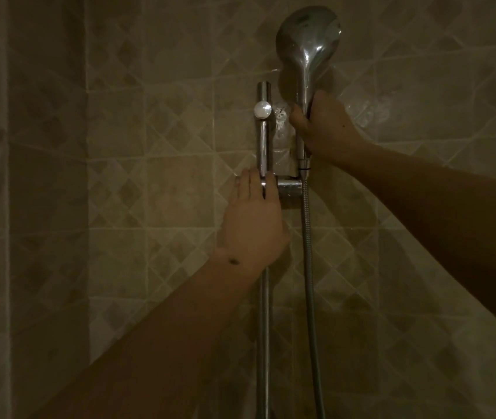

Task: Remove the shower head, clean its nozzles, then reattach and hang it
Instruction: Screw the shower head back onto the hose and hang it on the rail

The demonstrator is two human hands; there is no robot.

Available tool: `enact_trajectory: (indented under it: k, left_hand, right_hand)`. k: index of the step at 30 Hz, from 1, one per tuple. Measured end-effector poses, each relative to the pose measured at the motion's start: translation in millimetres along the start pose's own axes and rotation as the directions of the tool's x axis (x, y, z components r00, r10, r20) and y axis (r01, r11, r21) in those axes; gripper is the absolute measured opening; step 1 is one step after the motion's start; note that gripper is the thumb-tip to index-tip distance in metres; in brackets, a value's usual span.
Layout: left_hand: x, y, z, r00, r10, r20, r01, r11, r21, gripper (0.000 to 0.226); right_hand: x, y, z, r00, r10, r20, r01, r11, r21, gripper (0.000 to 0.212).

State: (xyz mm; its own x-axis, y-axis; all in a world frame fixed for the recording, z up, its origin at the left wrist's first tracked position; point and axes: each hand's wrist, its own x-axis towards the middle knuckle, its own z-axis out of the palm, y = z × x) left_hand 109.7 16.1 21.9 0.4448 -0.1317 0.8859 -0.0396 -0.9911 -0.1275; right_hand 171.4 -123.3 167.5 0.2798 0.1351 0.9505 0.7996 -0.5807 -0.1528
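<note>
A chrome shower head (308,40) stands upright at the upper right, its back turned to me. My right hand (322,128) is closed around its handle, whose lower end sits just above the chrome holder bracket (289,186). A ribbed metal hose (308,267) hangs straight down from the handle's end. My left hand (254,222) lies on the vertical chrome rail (263,140) at the bracket, fingers pointing up and wrapped around the slider. The nozzle face is hidden.
A round chrome wall mount knob (262,110) sits near the rail's top. Beige diamond-patterned tiles (149,176) cover the wall behind. A wall corner runs down the left. The light is dim.
</note>
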Motion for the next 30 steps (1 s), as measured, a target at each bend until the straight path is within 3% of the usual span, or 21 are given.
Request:
enact_trajectory:
  k: [6,13,23,30]
  left_hand:
    - [0,2,0,1.0,-0.007,-0.016,0.008,1.0,0.012,0.083]
    - [-2,4,2,0.999,-0.021,-0.029,0.021,1.0,0.005,0.08]
    - [-1,3,4,1.0,-0.016,-0.02,0.016,1.0,0.026,0.08]
    - [-2,2,8,1.0,-0.024,0.0,0.024,0.999,0.035,0.082]
  right_hand:
    - [3,5,1,0.997,0.024,-0.069,-0.023,0.999,0.023,0.029]
    - [2,10,7,0.992,0.047,-0.12,-0.044,0.999,0.022,0.031]
    - [16,11,6,0.996,0.087,-0.022,-0.087,0.996,0.006,0.031]
    - [26,11,2,0.994,0.088,-0.068,-0.087,0.996,0.02,0.027]
